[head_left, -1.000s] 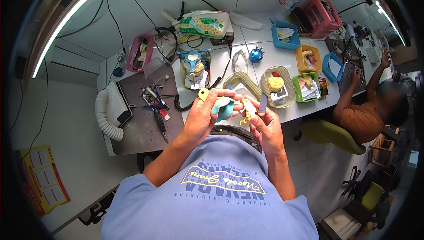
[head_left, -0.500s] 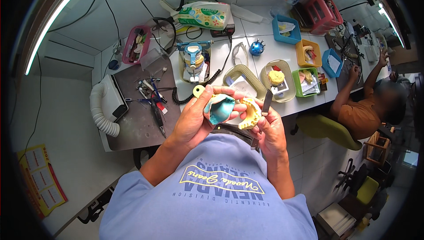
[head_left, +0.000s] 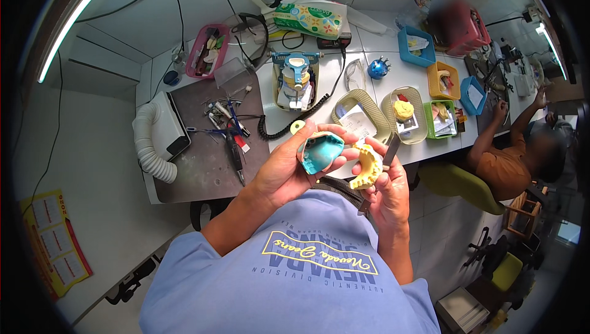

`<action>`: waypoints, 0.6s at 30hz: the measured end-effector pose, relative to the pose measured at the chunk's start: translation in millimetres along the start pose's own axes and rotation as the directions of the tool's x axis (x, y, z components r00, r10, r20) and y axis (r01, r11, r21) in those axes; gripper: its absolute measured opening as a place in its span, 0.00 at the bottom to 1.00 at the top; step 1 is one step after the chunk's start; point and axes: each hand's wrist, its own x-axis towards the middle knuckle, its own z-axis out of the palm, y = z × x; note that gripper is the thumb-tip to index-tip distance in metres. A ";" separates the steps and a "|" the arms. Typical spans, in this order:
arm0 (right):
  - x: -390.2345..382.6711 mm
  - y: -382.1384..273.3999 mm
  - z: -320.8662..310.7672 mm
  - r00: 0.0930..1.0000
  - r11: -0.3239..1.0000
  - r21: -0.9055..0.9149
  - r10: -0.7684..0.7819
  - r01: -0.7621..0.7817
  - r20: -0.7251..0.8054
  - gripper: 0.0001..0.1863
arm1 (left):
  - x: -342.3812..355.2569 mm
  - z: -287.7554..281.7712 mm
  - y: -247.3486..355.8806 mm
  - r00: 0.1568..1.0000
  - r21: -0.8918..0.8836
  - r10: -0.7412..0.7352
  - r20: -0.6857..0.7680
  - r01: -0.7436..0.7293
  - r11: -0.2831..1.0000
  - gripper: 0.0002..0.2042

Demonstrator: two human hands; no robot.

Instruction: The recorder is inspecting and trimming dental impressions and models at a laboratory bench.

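A: What's in the left hand [head_left: 279, 171]?

B: A teal-lined dental mould [head_left: 324, 151], hollow side up. The thumb is along one edge and the fingers are clamped around the other. A small pale yellow disc [head_left: 297, 127] with a hole sticks up by the thumb.

A: And the right hand [head_left: 393, 196]?

B: Its fingers are closed on a yellow dental cast [head_left: 368, 168], a curved arch with teeth along its edge. A dark flat-bladed tool [head_left: 391, 149] slants through the same hand, passing behind the cast.

A: Do the mould and the cast meet?

B: No, they sit side by side in front of the shirt, near the edge of the worktop [head_left: 372, 45]. The left fingertips reach close to the cast; I can't tell whether they touch it.

A: What's beyond the hands?

B: An olive basket [head_left: 380, 116] with papers in it, and to its right a second basket [head_left: 420, 119] holding a round yellow piece [head_left: 403, 110]. Behind those is a studded blue ball [head_left: 378, 68]. Off to the left, a dark handpiece [head_left: 235, 156] lies among small tools on a grey board [head_left: 203, 171].
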 end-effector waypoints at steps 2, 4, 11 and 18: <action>-1.6 2.8 3.8 0.999 0.998 -0.067 -0.019 0.016 -0.044 0.37 | -0.1 -3.8 1.5 0.985 0.324 0.166 -0.056 -0.139 0.936 0.23; -2.6 5.7 7.3 0.999 0.994 -0.106 -0.034 0.030 -0.037 0.36 | 7.8 -38.1 -0.5 0.954 0.535 0.290 -0.069 -0.210 0.819 0.23; -10.7 7.7 19.8 0.987 0.975 -0.190 -0.131 0.112 -0.088 0.36 | 39.1 -142.8 -11.0 0.840 0.994 0.542 0.028 0.033 -0.102 0.10; -17.5 10.5 14.7 0.994 0.993 -0.053 -0.103 0.101 -0.023 0.37 | 45.6 -203.5 -29.3 0.845 0.881 0.508 0.166 0.104 -0.462 0.14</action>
